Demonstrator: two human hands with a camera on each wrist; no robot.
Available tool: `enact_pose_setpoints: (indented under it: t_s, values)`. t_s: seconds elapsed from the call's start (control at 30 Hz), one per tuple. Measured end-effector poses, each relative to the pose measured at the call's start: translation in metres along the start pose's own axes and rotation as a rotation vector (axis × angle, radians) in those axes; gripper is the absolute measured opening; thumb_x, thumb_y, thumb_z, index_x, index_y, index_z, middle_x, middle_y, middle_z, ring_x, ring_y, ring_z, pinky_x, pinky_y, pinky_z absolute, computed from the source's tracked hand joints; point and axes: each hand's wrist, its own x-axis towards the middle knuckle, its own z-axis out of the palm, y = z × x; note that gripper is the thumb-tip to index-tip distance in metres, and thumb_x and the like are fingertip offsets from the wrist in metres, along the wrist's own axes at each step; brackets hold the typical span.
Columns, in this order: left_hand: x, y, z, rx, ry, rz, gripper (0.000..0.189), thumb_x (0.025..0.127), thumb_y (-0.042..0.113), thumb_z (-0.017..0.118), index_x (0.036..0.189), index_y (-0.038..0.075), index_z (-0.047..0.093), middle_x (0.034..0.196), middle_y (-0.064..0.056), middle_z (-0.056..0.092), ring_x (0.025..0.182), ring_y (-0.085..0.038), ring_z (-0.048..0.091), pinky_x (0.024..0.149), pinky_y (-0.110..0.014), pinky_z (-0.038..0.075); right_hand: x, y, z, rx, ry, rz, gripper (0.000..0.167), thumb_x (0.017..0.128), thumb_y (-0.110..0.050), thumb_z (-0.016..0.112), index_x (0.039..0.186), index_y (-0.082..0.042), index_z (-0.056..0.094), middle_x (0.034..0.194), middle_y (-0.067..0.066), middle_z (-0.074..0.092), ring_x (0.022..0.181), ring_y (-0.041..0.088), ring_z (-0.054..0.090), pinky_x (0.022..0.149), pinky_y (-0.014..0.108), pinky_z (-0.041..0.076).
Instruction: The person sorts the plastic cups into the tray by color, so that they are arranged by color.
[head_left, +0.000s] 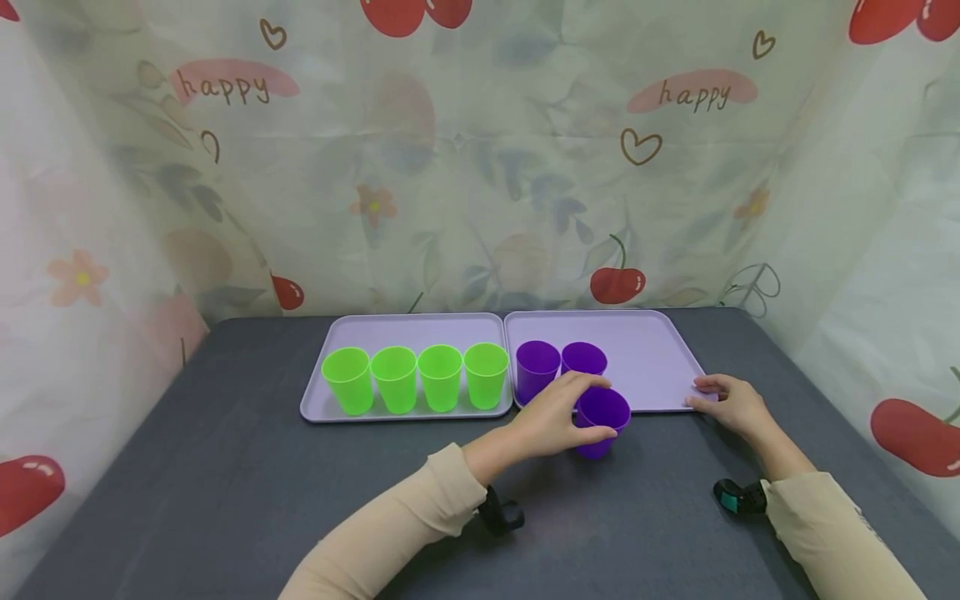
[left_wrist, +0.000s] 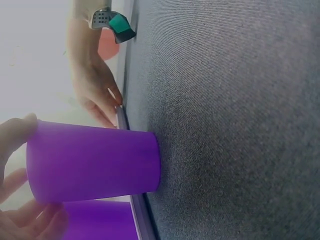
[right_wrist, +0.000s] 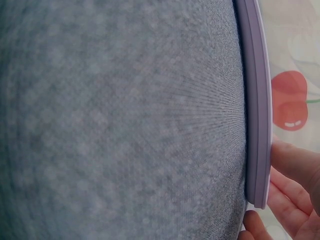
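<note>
My left hand (head_left: 558, 415) grips a purple cup (head_left: 600, 417) near its rim, thumb on the near side and fingers on the far side. The cup is upright, just in front of the right tray's front edge. In the left wrist view the purple cup (left_wrist: 95, 162) has its base close to the dark tabletop. My right hand (head_left: 731, 404) holds the front right corner of the right lilac tray (head_left: 652, 358). Seen from the right wrist, its fingers (right_wrist: 290, 195) bend around the tray's corner. Two more purple cups, one left (head_left: 537, 371) and one right (head_left: 584, 357), stand on that tray.
Several green cups (head_left: 394, 379) line up on the left lilac tray (head_left: 412, 327), which adjoins the right one. A dark cloth (head_left: 247, 467) covers the table. Patterned curtains (head_left: 480, 167) rise behind and at both sides.
</note>
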Motion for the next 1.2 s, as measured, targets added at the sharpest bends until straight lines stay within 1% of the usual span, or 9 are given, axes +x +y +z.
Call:
enact_pose_setpoints:
  t_s: [0.17, 0.3, 0.53, 0.87, 1.2]
  values:
    - [0.001, 0.0, 0.001, -0.021, -0.008, -0.015, 0.055, 0.082, 0.033, 0.07, 0.129, 0.011, 0.051, 0.13, -0.003, 0.056, 0.124, -0.014, 0.049, 0.103, -0.021, 0.042, 0.001, 0.001, 0.0, 0.003, -0.001, -0.001, 0.059, 0.089, -0.032, 0.062, 0.126, 0.011, 0.046, 0.128, 0.034, 0.047, 0.112, 0.048, 0.045, 0.094, 0.058, 0.041]
    - [0.001, -0.002, 0.001, -0.021, 0.005, -0.004, 0.053, 0.082, 0.032, 0.071, 0.127, 0.011, 0.052, 0.126, -0.003, 0.058, 0.12, -0.015, 0.052, 0.1, -0.021, 0.044, 0.002, 0.002, 0.001, 0.004, -0.002, -0.006, 0.059, 0.089, -0.032, 0.061, 0.126, 0.011, 0.046, 0.129, 0.034, 0.047, 0.112, 0.048, 0.045, 0.093, 0.058, 0.041]
    - [0.0, -0.001, 0.0, -0.018, 0.027, -0.001, 0.05, 0.081, 0.035, 0.071, 0.123, 0.013, 0.054, 0.123, 0.0, 0.06, 0.115, -0.012, 0.054, 0.094, -0.016, 0.046, 0.002, 0.002, 0.002, -0.001, 0.0, -0.001, 0.059, 0.089, -0.032, 0.062, 0.126, 0.011, 0.047, 0.128, 0.034, 0.048, 0.112, 0.048, 0.046, 0.093, 0.058, 0.042]
    - [0.0, 0.003, -0.006, -0.03, 0.03, -0.005, 0.05, 0.081, 0.035, 0.071, 0.123, 0.014, 0.054, 0.123, 0.0, 0.059, 0.114, -0.011, 0.055, 0.094, -0.016, 0.046, 0.001, 0.0, 0.0, 0.0, 0.002, -0.003, 0.058, 0.089, -0.03, 0.062, 0.126, 0.011, 0.046, 0.128, 0.035, 0.048, 0.111, 0.047, 0.046, 0.093, 0.058, 0.042]
    - [0.0, 0.006, -0.01, -0.059, 0.011, -0.002, 0.049, 0.082, 0.034, 0.07, 0.124, 0.014, 0.054, 0.127, 0.0, 0.058, 0.117, -0.012, 0.053, 0.095, -0.017, 0.046, 0.001, 0.001, 0.001, 0.0, 0.002, -0.004, 0.057, 0.089, -0.03, 0.063, 0.125, 0.011, 0.047, 0.128, 0.034, 0.048, 0.112, 0.047, 0.046, 0.092, 0.057, 0.042]
